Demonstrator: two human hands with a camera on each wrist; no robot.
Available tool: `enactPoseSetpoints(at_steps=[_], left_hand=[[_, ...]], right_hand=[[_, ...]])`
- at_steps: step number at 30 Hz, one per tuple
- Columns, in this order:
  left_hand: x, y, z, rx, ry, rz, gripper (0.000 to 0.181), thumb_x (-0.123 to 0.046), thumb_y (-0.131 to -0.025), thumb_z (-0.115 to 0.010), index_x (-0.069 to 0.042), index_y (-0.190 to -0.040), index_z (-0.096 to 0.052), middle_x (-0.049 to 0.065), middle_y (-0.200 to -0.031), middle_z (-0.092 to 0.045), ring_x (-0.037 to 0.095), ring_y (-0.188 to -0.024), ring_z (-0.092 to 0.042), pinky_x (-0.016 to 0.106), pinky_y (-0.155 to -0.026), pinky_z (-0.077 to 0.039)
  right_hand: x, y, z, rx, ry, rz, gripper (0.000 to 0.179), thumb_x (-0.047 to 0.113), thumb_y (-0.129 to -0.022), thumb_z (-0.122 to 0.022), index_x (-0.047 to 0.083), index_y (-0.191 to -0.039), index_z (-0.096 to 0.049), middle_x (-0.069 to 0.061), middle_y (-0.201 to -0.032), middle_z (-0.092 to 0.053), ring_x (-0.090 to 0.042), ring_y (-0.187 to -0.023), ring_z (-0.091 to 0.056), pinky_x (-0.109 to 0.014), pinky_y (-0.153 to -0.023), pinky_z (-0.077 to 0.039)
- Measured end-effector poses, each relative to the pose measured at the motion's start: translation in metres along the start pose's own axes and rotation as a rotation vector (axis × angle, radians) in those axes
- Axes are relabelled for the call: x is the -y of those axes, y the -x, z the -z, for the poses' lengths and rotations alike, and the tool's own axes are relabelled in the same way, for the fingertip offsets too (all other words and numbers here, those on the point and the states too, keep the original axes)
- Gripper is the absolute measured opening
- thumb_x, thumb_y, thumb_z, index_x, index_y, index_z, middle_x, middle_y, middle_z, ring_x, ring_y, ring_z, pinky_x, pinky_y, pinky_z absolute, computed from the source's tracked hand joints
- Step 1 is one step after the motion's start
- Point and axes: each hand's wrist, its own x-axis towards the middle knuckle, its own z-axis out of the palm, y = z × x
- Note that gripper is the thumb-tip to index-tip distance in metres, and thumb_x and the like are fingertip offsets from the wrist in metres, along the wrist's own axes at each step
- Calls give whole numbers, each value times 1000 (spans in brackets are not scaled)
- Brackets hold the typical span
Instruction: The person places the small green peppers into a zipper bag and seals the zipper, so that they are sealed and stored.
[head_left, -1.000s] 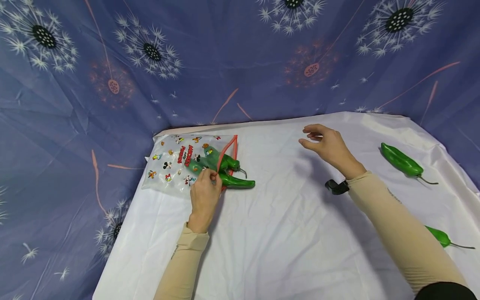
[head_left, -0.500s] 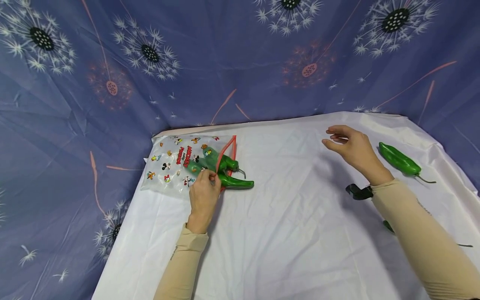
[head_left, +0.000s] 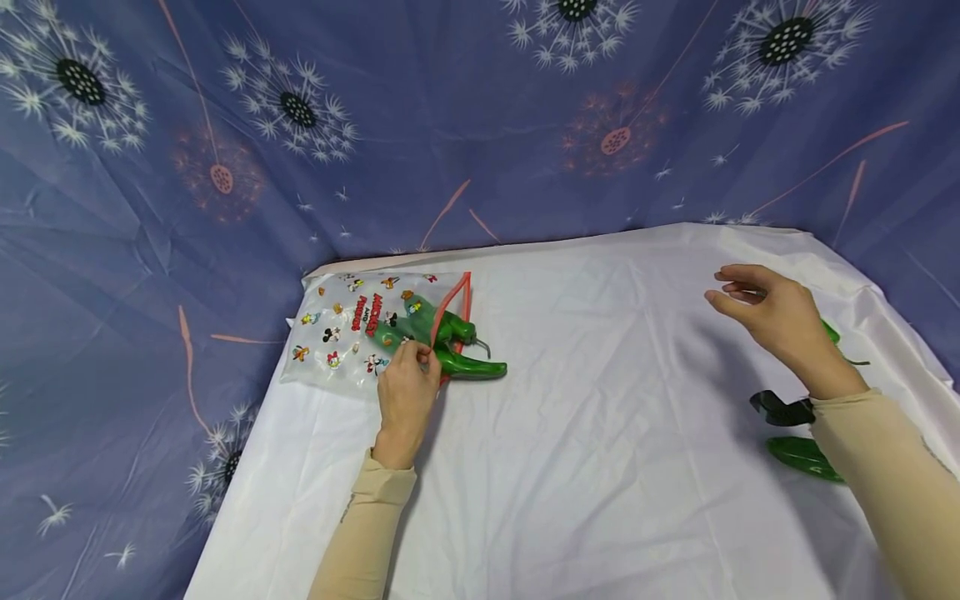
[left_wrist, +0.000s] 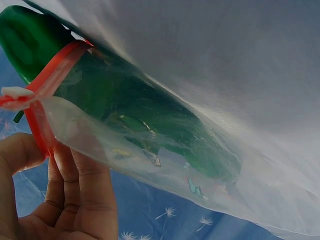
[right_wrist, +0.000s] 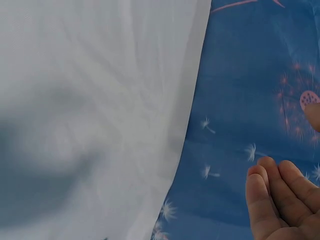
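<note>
Left hand (head_left: 408, 387) pinching the red rim (left_wrist: 37, 120) of a clear printed bag (head_left: 348, 354) left of centre, green peppers (head_left: 474, 365) poking from its mouth, right hand (head_left: 780, 321) loosely curved, empty, over the worktop (head_left: 585, 467) at right.

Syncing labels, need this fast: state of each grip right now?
Left grip: closed, pinching the red edge of the bag.
Right grip: open, fingers loosely bent, holding nothing.
</note>
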Motion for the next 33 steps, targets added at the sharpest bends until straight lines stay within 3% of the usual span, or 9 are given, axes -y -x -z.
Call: enactPoseSetpoints(at_steps=[9,12,20,27,33], left_hand=[[-1,1,1,-10,0,4,4,1,-87,-72,0,-86,-68,11,-78,-67,31,-59,-64,46,-52,-51],[-1,1,2,-13,-2,7,4,0,-86,-72,0,-86,-68,11,-78,-67,31,-59,-64,47,-52,-51],[-1,1,1,-7,0,8,5,1,-86,-73,0,-86,-68,11,-78,-67,31,-59,-64,47,-52,-52],[-1,1,1,-14,8,12,5,0,-86,-73,0,-86,-68,11,-79,-67,31,-59,-63,47,-53,-51],[-1,1,1,-8,11,17,4,0,-87,-72,0,-86,-68,11,-78,-67,32,-59,-64,48,-53,-51]], right_hand=[[-26,25,17,-25,-22,-25,60,46,-96,-72,9,-142,-60,39,-108,-52,28,-93,-50,-2,-73,-37],[-37,33,22,-32,-4,-42,61,44,-96,-73,5,-141,-60,45,-99,-52,30,-88,-50,-3,-71,-37],[-64,57,35,-37,55,-105,63,41,-97,-73,-2,-140,-58,45,-93,-48,32,-82,-44,-5,-65,-36],[-86,79,40,-44,91,-121,63,39,-96,-74,-7,-136,-59,32,-95,-54,31,-79,-41,-7,-61,-37],[-104,97,43,-46,69,-146,66,35,-97,-73,-12,-139,-54,47,-95,-42,33,-80,-38,-5,-62,-35]])
